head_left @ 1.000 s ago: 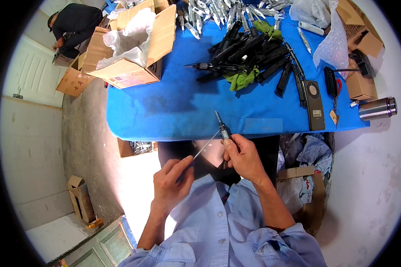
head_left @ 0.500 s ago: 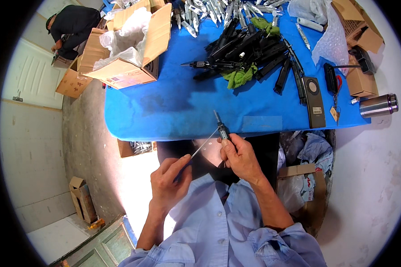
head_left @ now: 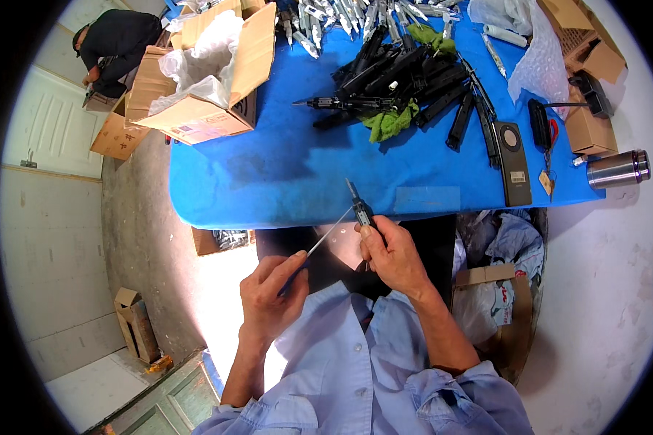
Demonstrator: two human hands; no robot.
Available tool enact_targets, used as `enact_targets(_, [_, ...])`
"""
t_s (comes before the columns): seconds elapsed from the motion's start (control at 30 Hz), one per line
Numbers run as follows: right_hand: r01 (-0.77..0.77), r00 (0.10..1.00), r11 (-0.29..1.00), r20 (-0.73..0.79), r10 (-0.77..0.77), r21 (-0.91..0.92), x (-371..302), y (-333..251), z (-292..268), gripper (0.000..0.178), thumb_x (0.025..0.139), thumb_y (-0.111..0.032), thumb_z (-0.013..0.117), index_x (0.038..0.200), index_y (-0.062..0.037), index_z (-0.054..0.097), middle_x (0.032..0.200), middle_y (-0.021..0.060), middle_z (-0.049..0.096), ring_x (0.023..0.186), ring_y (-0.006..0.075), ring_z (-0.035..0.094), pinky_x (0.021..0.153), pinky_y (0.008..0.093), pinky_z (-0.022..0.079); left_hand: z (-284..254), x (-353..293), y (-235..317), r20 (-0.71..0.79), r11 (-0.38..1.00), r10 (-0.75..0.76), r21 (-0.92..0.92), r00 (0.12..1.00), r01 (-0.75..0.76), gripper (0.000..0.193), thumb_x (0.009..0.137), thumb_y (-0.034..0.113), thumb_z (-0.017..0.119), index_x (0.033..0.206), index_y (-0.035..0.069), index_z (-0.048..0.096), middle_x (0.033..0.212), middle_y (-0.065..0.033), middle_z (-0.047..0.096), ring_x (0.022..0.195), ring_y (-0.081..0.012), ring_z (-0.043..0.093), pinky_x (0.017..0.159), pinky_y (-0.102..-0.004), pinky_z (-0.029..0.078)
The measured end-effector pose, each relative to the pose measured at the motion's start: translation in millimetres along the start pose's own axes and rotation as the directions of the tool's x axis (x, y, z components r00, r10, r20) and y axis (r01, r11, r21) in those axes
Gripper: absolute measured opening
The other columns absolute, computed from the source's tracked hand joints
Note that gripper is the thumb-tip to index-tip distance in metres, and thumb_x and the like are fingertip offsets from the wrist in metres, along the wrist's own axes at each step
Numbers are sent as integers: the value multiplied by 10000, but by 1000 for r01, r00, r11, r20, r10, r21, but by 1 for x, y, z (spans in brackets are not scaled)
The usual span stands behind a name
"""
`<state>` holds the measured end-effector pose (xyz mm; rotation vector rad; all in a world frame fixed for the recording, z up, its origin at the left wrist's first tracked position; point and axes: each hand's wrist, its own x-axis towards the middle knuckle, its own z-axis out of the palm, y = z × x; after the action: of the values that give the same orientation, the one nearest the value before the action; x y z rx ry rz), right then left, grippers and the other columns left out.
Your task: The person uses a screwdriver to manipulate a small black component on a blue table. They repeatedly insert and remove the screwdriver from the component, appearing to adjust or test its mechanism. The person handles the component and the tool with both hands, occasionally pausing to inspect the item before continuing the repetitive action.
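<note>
My left hand is closed round the dark blue handle of a screwdriver. Its thin metal shaft slants up and right, with the tip at the side of a slim dark device. That device, dark-bodied with a narrow pointed end, is gripped between the thumb and fingers of my right hand. It tilts up over the table's front edge, and its lower end is hidden in my palm. Whether the screwdriver tip sits in a screw is too small to tell.
On the blue-covered table lies a heap of black casings with green cloths. White-and-grey slim parts lie behind. An open carton stands left, a steel flask right. Another person bends over at far left.
Both hands keep their holds. My left hand and the screwdriver have shifted slightly left and down; the device has moved a touch to the left.
</note>
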<state>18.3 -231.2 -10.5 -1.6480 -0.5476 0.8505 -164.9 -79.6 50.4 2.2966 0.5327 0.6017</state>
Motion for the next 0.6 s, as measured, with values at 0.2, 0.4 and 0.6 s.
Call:
enact_targets(0.2, [-10, 1000, 1000, -1, 10, 1, -1, -1, 0, 292, 1145, -239, 551, 1141, 27, 669, 709, 20, 598, 561, 66, 525, 528, 257, 444, -2, 1, -1, 10, 1000, 7, 10, 1000, -7, 337, 842, -50, 775, 1171, 24, 782, 889, -131, 737, 694, -215, 712, 604, -308, 543])
enact_targets(0.4, [-64, 997, 989, 55, 58, 130, -4, -5, -2, 254, 1089, -91, 525, 1276, 35, 641, 788, 10, 606, 615, 68, 546, 571, 253, 476, -10, -3, 5, 43, 1000, 13, 15, 999, -14, 361, 816, -46, 781, 1171, 17, 782, 883, -131, 739, 689, -211, 710, 597, -303, 542])
enact_targets(0.6, [-176, 980, 938, 146, 138, 299, -9, -12, -8, 209, 1033, -122, 526, 1151, -2, 651, 780, -2, 586, 637, 84, 546, 584, 263, 467, -16, -13, 11, 112, 1000, 5, 0, 994, -5, 387, 794, -49, 776, 1173, 26, 784, 873, -129, 735, 655, -198, 699, 559, -300, 530])
